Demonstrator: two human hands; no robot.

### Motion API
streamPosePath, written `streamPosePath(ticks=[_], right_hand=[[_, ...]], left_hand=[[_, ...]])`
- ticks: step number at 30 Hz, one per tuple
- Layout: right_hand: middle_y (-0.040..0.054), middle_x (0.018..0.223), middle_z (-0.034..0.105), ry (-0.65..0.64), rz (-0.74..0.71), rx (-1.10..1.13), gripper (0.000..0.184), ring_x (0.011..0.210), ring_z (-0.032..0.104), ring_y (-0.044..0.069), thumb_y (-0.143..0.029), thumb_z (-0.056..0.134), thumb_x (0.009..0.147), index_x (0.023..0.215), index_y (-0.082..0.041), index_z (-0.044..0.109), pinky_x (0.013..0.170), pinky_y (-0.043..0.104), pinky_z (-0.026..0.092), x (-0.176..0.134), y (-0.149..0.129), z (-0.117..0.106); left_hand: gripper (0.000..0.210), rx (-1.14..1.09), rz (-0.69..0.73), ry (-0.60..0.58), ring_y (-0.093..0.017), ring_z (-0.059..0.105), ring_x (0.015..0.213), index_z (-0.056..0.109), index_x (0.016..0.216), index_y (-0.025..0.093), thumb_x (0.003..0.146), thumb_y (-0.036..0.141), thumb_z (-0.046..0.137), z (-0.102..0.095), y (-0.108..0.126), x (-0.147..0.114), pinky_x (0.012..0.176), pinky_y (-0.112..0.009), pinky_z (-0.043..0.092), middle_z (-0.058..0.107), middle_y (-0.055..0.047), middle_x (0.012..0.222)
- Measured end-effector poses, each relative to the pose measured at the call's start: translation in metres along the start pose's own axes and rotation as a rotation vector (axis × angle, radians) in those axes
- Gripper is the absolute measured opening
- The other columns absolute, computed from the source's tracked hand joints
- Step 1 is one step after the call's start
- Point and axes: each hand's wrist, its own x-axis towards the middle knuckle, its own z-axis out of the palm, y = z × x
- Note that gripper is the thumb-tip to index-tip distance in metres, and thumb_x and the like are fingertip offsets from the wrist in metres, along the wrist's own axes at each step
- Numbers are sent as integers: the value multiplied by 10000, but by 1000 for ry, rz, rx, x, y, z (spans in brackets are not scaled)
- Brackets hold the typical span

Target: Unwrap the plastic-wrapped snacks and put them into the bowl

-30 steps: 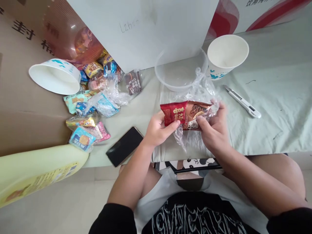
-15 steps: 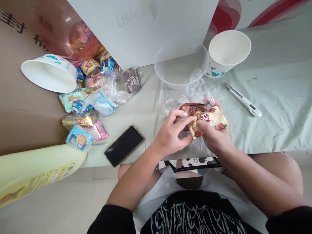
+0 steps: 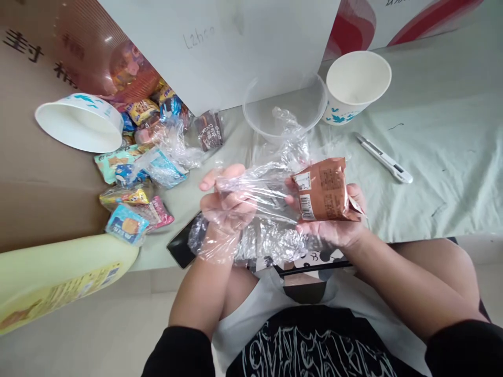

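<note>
A brown snack packet with a barcode and printed label faces up in my right hand. Its fingers cradle the packet from below and from the side. A pale corner of something else shows at the packet's right end. Crinkled clear plastic film stretches between both hands. My left hand is palm up with curled fingers, gripping the film, part of which drapes over the fingers and wrist. Under the film's left side lies a black phone, partly covered.
Behind the hands stand a clear plastic bowl and a white paper cup. A utility knife lies at right. Wrapped snacks pile up at left beside a tipped paper bowl. A white box stands at the back.
My left hand has moved left, pulling the plastic film out wide. The brown packet now lies uppermost in my right hand; the cream packet with red fruit prints is mostly out of sight.
</note>
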Motion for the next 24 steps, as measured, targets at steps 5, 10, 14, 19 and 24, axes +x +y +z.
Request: streamPosePath(ticks=[5,10,14,19,24], right_hand=[[33,1530,511,-115,-47,-3,583,1289,608,309,-510,606,802,1371,-417,514,811,517,634,1,4,-7],[53,1546,489,32,-1,-45,618,1301,571,354,-594,680,719,1289,-394,553,777,538,626,4,2,-10],[53,1533,498,108,-21,-159,634,1300,583,336,-696,608,735,1291,-403,522,804,529,614,3,0,-14],[70,1419,603,154,-154,-447,543,1130,681,270,-671,466,842,1301,-383,506,723,439,618,-13,-15,-1],[81,1267,675,245,-529,-817,472,1090,704,304,-595,525,866,1245,-319,580,777,491,635,10,-69,35]], left_hand=[[242,-180,188,-147,93,48,273,737,640,302,586,177,937,-1,18,15,266,-98,164,594,172,667],[202,-206,526,-21,66,313,332,748,622,360,816,366,804,-23,48,22,366,-39,281,658,168,649],[218,-64,575,-19,57,517,526,729,736,301,801,95,750,-45,64,21,503,3,350,716,169,749],[304,-128,420,-13,15,528,534,637,731,233,602,-42,649,-44,55,23,529,-49,410,674,115,690],[265,-236,173,29,-24,460,509,526,675,197,476,31,581,-28,39,20,552,-141,439,575,87,636]])
